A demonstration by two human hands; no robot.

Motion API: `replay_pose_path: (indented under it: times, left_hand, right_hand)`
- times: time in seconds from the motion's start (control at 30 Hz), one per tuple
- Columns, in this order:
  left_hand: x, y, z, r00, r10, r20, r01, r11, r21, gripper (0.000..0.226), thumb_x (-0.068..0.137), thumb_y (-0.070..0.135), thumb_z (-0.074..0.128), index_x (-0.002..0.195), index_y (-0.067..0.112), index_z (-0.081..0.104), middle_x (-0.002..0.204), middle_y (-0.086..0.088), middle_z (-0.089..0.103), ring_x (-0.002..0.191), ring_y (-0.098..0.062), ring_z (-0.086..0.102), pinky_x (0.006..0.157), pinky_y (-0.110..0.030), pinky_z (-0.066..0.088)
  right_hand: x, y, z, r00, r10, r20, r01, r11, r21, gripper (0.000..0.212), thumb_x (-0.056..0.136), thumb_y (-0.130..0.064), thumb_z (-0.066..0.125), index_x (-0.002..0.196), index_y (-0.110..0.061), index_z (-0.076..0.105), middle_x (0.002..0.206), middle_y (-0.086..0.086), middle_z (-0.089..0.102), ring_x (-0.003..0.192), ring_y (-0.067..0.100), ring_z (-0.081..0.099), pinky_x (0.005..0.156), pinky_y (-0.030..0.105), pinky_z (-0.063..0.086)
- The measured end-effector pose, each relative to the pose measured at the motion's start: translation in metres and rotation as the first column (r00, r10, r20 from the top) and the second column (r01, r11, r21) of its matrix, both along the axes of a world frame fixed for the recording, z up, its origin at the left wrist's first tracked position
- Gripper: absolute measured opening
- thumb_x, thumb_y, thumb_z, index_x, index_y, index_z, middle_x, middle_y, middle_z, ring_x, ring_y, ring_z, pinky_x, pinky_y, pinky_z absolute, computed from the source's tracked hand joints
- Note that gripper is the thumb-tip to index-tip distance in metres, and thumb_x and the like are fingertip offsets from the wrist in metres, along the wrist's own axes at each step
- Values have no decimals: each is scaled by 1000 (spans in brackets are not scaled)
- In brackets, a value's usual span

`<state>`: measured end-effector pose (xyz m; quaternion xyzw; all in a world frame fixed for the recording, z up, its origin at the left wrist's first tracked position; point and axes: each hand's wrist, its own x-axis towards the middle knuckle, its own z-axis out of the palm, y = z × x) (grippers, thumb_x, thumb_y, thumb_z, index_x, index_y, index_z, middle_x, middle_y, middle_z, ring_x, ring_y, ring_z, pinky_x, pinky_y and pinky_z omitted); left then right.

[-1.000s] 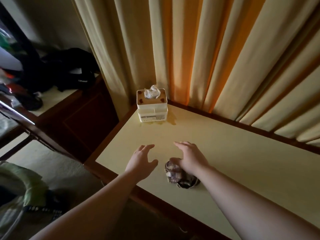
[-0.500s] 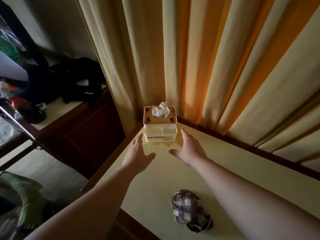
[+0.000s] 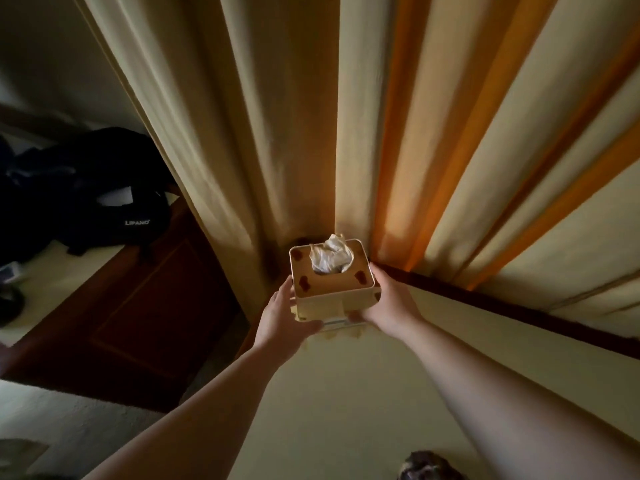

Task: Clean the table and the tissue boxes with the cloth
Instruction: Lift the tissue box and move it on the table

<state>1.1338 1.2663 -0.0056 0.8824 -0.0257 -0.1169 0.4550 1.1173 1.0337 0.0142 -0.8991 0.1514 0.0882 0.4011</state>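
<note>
Up at the far corner of a pale yellow table, a person's two bare hands close on a cream tissue box from either side. The left hand wraps the box's left wall, thumb along the lower front edge and fingers reaching up the side; the right hand mirrors it on the right wall, thumb curled under the front lower corner. Both forearms stretch forward from the bottom of the view and converge on the box. Whether the box rests on the table or is raised just off it cannot be told. A crumpled white tissue pokes from the opening in its tan lid.

Just beyond the fingertips, striped cream and orange curtains hang close behind the box, leaving little room past it. A dark wooden rim runs away from the right hand along the table's back edge. Left of the left hand the tabletop ends, dropping to a dark brown panel and a lower shelf carrying a black bag. Open tabletop lies behind both wrists, toward the person. There, well back of the right hand at the frame's bottom edge, sits a checked cloth, only partly in view and touched by neither hand.
</note>
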Motion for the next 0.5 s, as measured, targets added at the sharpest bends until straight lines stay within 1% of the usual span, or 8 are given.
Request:
replay_pose_path:
  times: [0.1,0.2,0.27,0.3,0.37,0.4,0.43,0.5]
  left_hand:
    - [5,1,-6,1000,-4,10,4,1000,-13,113,61,37,98,152,48,33,136,14,59,119,-6,59,97,-43,59]
    - [5,0,-7,999,-37,19,37,999,-23,112,62,41,98,153,46,33,138,14,59,120,-7,60,96,-41,60]
    - [4,-3,-4,997,-63,38,64,998,-24,111,63,39,98,153,45,34,137,16,59,120,-6,60,94,-35,60]
    - [3,-6,-2,996,-77,44,78,996,-30,111,64,35,98,154,43,34,134,18,58,118,-3,59,92,-28,59]
    - [-1,-17,4,991,-119,53,121,992,-23,108,68,27,97,155,35,35,126,22,54,108,4,57,80,-9,53]
    - [-4,-25,8,988,-148,50,149,989,-23,107,69,25,96,156,32,35,125,22,53,104,6,56,75,-4,50]
    - [-8,-35,11,983,-176,49,177,984,-25,107,70,25,96,156,31,34,127,20,54,105,4,56,74,-4,49]
    - [-16,-55,16,973,-226,53,228,973,-37,109,68,28,96,157,32,33,135,16,56,114,0,56,78,-7,51]
  right_hand:
    - [-3,1,-4,1000,2,13,-2,1000,23,133,55,-31,102,164,-31,27,157,-3,49,139,18,49,113,35,44]
    - [-11,-5,-4,999,11,44,-12,999,41,129,60,-24,100,165,-28,26,161,-2,43,143,17,44,113,29,39]
    - [-21,-12,-2,997,-1,80,-2,999,46,127,61,-24,99,165,-28,26,161,-3,43,141,15,45,112,28,40]
    - [-28,-16,0,995,-17,96,12,999,52,126,61,-25,99,165,-30,27,159,-5,44,138,13,47,112,29,43]
    - [-43,-28,5,991,-56,120,49,997,62,126,60,-27,99,164,-34,28,153,-8,49,131,10,52,108,33,48]
    - [-52,-35,7,989,-76,130,68,996,61,126,59,-28,98,163,-36,28,149,-9,52,126,10,55,106,35,51]
    - [-62,-43,10,986,-93,140,86,995,58,127,58,-29,98,163,-38,28,146,-9,54,124,10,57,104,37,53]
    - [-85,-61,17,979,-140,149,133,990,52,126,60,-28,99,164,-38,27,148,-9,52,126,12,56,103,40,54]
